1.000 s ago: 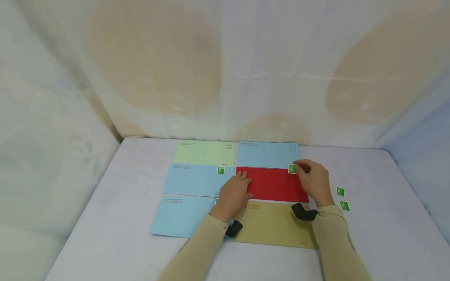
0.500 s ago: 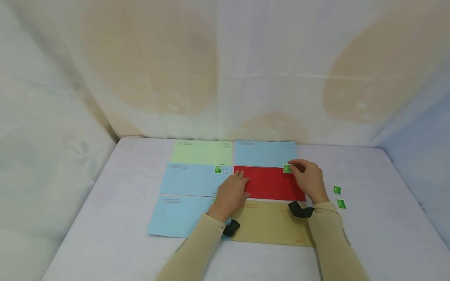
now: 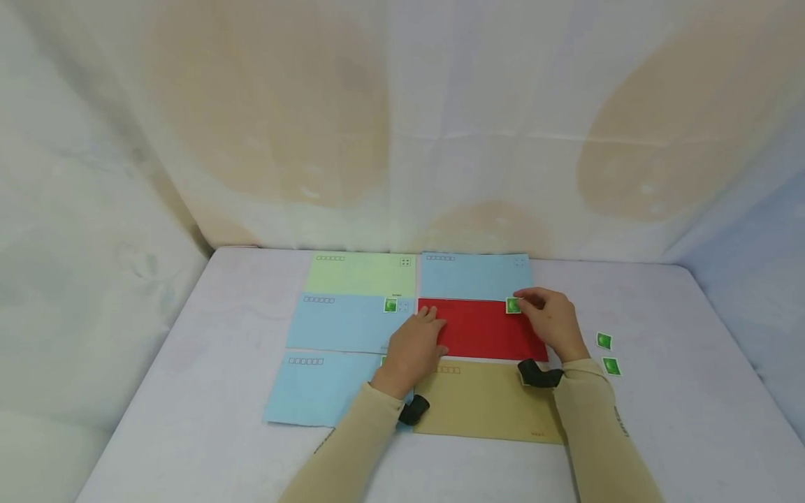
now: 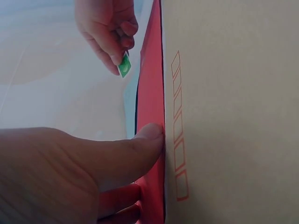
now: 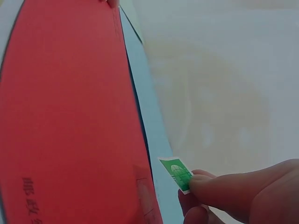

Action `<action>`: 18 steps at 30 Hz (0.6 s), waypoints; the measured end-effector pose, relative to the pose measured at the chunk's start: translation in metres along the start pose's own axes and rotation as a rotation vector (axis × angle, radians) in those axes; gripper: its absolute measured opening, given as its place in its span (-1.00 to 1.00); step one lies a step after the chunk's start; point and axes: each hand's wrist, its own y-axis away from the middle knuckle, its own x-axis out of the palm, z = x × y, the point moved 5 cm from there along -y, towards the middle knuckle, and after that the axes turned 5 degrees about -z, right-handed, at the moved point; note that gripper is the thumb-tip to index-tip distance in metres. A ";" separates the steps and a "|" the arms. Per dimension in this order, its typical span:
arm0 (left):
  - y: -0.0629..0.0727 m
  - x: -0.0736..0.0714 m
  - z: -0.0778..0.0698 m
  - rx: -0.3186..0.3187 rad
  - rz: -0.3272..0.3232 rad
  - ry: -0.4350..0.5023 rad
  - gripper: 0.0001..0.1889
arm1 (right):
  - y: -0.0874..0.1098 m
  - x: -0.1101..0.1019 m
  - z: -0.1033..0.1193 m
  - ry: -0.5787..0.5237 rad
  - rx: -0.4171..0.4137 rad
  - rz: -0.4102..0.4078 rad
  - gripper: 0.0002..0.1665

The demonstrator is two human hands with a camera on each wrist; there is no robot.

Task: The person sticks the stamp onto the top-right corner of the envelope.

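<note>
A red envelope (image 3: 481, 332) lies in the right-hand column of envelopes. My left hand (image 3: 411, 349) rests on its left end, thumb and fingertips laid on the red paper, as the left wrist view also shows. Between right thumb and fingers, my right hand (image 3: 553, 318) pinches a green stamp (image 5: 177, 173) with a white border. In the right wrist view the stamp is tilted, held by one edge above the envelope's upper right corner. A printed stamp box (image 5: 148, 200) shows faintly on the red paper near it.
A blue envelope (image 3: 474, 276) lies behind the red one, a brown envelope (image 3: 490, 405) in front. Left are a green envelope (image 3: 358, 274) and two blue ones. A stamp (image 3: 390, 305) sits on the middle left envelope. Two loose stamps (image 3: 604, 341) lie at right.
Over the last second my right hand has shifted slightly left with the stamp, bringing it over the red envelope's corner. My left hand has stayed on the envelope.
</note>
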 end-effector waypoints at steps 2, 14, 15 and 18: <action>0.001 0.000 0.000 0.004 -0.010 -0.003 -0.43 | -0.001 0.001 0.000 0.003 -0.006 0.005 -0.62; 0.001 0.000 0.002 0.003 -0.020 0.001 -0.43 | -0.003 0.005 -0.005 0.013 0.010 0.053 -0.61; 0.001 0.000 0.002 0.003 -0.020 0.002 -0.43 | -0.003 0.005 -0.005 0.017 0.013 0.054 -0.61; 0.001 -0.002 0.001 0.002 -0.018 0.003 -0.43 | -0.004 0.005 -0.006 0.028 0.013 0.059 -0.61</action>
